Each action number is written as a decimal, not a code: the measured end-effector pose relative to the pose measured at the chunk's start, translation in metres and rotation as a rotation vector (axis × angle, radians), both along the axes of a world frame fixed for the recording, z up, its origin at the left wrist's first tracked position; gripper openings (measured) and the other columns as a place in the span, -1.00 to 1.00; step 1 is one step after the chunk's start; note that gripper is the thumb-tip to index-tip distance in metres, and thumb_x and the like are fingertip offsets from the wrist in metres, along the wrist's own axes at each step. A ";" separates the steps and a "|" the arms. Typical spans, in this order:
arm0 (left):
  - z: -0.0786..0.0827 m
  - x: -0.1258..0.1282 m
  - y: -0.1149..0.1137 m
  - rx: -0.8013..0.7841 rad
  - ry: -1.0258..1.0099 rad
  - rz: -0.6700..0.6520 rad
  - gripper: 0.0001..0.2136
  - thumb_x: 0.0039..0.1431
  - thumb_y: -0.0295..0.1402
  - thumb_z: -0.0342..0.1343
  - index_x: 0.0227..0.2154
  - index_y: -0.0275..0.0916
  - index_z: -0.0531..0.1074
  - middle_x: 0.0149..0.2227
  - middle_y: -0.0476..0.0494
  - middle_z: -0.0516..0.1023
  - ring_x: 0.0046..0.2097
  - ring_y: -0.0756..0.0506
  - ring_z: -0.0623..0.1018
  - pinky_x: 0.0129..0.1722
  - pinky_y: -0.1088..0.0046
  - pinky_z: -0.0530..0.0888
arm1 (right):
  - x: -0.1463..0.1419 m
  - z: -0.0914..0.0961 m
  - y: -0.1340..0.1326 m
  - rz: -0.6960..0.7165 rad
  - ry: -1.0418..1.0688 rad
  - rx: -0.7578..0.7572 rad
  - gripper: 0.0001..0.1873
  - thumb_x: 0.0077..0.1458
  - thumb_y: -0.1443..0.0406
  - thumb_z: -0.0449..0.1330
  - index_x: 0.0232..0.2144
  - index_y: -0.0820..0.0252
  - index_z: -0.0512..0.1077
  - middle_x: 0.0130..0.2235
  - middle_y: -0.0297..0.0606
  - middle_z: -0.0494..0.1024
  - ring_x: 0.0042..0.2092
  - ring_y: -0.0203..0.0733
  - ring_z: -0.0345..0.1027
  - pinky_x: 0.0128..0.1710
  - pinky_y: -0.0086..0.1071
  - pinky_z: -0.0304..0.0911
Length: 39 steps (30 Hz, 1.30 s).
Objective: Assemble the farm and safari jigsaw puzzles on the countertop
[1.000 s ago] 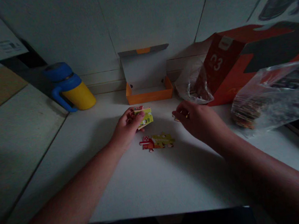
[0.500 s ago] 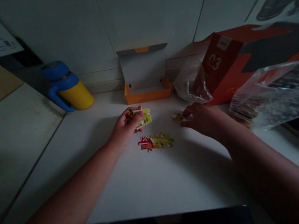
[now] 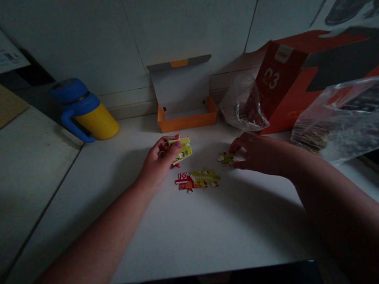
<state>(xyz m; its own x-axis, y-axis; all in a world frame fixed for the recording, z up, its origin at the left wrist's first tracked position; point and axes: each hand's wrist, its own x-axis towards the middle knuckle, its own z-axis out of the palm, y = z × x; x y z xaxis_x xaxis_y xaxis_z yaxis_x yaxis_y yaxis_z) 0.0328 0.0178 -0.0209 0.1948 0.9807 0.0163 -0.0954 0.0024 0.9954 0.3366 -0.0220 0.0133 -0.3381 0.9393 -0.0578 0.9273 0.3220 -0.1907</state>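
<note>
My left hand is closed around a small stack of puzzle pieces, light green on top, with the thumb pressed on its face. My right hand has thumb and forefinger at the right end of a green puzzle piece with white and dark spots. The piece lies at or just above the table top; which one I cannot tell. Between the hands and nearer to me lie joined puzzle pieces, red on the left and green on the right. The hand partly hides the stack.
Behind the pieces stands an orange box with its lid up. A blue and yellow mug is at the back left. On the right are a large red box, a crumpled clear bag and another plastic bag.
The green piece at my right hand has moved a little toward me, and the right thumb and forefinger are wider apart. My left hand and the joined pieces have stayed in place.
</note>
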 end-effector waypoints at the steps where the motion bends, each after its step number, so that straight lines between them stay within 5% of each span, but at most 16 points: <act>1: -0.001 0.000 0.000 0.000 0.004 -0.001 -0.55 0.10 0.00 0.38 -0.02 -0.11 0.53 -0.10 -0.15 0.58 -0.19 -0.10 0.60 -0.46 0.52 0.55 | -0.001 0.002 -0.001 0.000 0.002 0.022 -0.63 0.11 0.17 0.40 -0.08 0.24 0.60 -0.11 0.00 0.62 -0.17 0.05 0.56 -0.11 -0.16 0.43; 6: 0.001 0.001 -0.003 0.074 0.046 -0.055 -0.59 0.15 -0.02 0.36 -0.05 -0.14 0.51 -0.12 -0.16 0.61 -0.19 -0.09 0.61 -0.36 0.48 0.55 | -0.037 0.011 -0.013 -0.014 0.383 0.206 -0.57 0.25 0.07 0.31 0.06 0.16 0.50 0.01 -0.07 0.60 -0.17 -0.06 0.55 -0.13 -0.19 0.44; 9: 0.007 0.004 -0.009 0.219 0.145 -0.134 -0.64 0.19 -0.08 0.35 -0.08 -0.17 0.51 -0.09 -0.17 0.63 -0.11 -0.09 0.62 -0.12 0.40 0.56 | -0.064 0.009 -0.022 -0.039 0.729 0.125 -0.57 0.28 0.05 0.29 0.07 0.14 0.46 -0.10 -0.17 0.63 -0.23 -0.16 0.54 -0.25 -0.30 0.44; 14: 0.013 0.006 -0.017 0.474 0.277 -0.209 -0.66 0.19 -0.12 0.37 -0.06 -0.16 0.54 0.05 -0.25 0.56 0.17 -0.19 0.53 0.19 0.29 0.44 | -0.076 -0.009 -0.025 -0.073 1.005 -0.033 -0.67 0.26 0.02 0.31 -0.25 0.16 0.48 -0.35 -0.28 0.59 -0.37 -0.23 0.43 -0.38 -0.36 0.32; 19: 0.014 0.008 -0.018 0.255 0.168 -0.211 -0.61 0.25 0.00 0.27 -0.01 -0.14 0.53 -0.04 -0.24 0.64 -0.02 -0.16 0.63 -0.02 0.36 0.53 | -0.074 -0.009 -0.020 -0.108 1.252 -0.175 -0.59 0.20 -0.04 0.35 -0.26 0.15 0.41 -0.35 -0.30 0.57 -0.37 -0.24 0.43 -0.36 -0.36 0.35; 26: 0.008 0.007 -0.005 0.095 0.051 0.001 -0.58 0.17 0.05 0.31 -0.12 -0.19 0.53 -0.17 -0.16 0.61 -0.18 -0.08 0.60 -0.26 0.49 0.56 | -0.055 0.002 -0.008 -0.246 1.159 -0.250 -0.58 0.15 -0.04 0.37 -0.17 0.13 0.43 -0.41 -0.30 0.57 -0.42 -0.22 0.43 -0.43 -0.37 0.34; 33: 0.007 0.004 -0.001 0.006 0.005 0.053 -0.52 0.11 0.11 0.33 -0.14 -0.18 0.47 -0.15 -0.15 0.59 -0.21 -0.10 0.62 -0.47 0.53 0.55 | -0.050 0.013 -0.024 0.175 0.684 -0.853 -0.75 0.18 0.10 0.35 -0.18 0.11 0.56 -0.31 -0.28 0.65 -0.36 -0.23 0.47 -0.41 -0.42 0.31; 36: 0.009 0.006 -0.004 0.003 0.000 0.045 -0.52 0.12 0.11 0.32 -0.16 -0.20 0.47 -0.16 -0.15 0.58 -0.23 -0.09 0.61 -0.48 0.53 0.55 | -0.064 0.007 -0.030 0.182 0.685 -0.816 -0.78 0.22 0.13 0.30 -0.17 0.13 0.53 -0.33 -0.30 0.63 -0.37 -0.25 0.45 -0.42 -0.44 0.25; 39: 0.010 0.007 -0.004 0.000 -0.007 0.056 -0.52 0.12 0.11 0.32 -0.15 -0.19 0.47 -0.16 -0.15 0.58 -0.21 -0.10 0.62 -0.48 0.52 0.55 | -0.076 -0.004 -0.029 0.076 0.768 -0.570 -0.82 0.22 0.18 0.29 -0.19 0.12 0.48 -0.32 -0.31 0.62 -0.34 -0.25 0.46 -0.39 -0.44 0.25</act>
